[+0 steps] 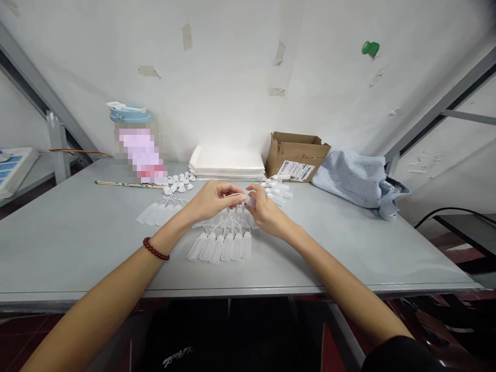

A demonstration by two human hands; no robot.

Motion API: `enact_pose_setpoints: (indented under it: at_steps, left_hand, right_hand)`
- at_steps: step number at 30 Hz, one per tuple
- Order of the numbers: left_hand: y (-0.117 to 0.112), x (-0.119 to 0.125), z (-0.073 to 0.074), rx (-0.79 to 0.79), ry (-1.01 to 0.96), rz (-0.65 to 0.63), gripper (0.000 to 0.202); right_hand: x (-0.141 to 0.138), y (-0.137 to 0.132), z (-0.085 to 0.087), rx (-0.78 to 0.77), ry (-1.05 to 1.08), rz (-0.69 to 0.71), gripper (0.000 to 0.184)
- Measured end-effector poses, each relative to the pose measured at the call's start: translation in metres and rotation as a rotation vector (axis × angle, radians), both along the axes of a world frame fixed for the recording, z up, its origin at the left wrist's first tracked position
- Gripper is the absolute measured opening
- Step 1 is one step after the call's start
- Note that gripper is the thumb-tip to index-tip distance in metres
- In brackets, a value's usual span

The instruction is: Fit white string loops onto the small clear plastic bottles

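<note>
My left hand [214, 200] and my right hand [264, 211] meet above the middle of the grey table [77, 243]. Both pinch a small translucent plastic bottle [248, 199] with a thin white tip held between them. Just below my hands lies a row of several similar small bottles [220, 247] with caps on thin tethers. Another group of bottles [158, 212] lies to the left, and more bottles [278, 192] lie behind my right hand. A red bead bracelet [155, 250] sits on my left wrist.
Loose white caps [179, 183] are scattered at the back. Behind them are a stack of white sheets [228, 163], an open cardboard box [296, 155], a blue cloth [356, 181], a blue-lidded jar [134, 142] and a thin stick [127, 184].
</note>
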State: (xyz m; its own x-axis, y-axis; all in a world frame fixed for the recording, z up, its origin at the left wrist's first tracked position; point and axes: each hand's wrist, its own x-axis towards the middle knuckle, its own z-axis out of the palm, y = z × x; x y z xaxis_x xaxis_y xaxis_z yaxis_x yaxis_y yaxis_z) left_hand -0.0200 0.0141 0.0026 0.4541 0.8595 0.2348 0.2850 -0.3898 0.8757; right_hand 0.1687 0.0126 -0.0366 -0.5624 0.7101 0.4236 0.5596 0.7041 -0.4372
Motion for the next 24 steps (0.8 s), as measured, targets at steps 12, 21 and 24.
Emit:
enact_pose_setpoints:
  at_steps: [12,21,24]
  left_hand:
    - [0.002,-0.001,-0.002,-0.027,-0.064,-0.049,0.022]
    - [0.000,0.005,-0.005,-0.083,-0.130,-0.032,0.021]
    - [0.000,0.006,-0.008,-0.132,-0.179,-0.047,0.025]
  right_hand:
    - [-0.002,-0.016,0.026,-0.303,0.245,-0.035,0.018]
    - [-0.009,-0.012,0.014,-0.605,0.684,-0.024,0.018]
    - [-0.010,-0.014,0.019,-0.750,0.771,-0.002,0.017]
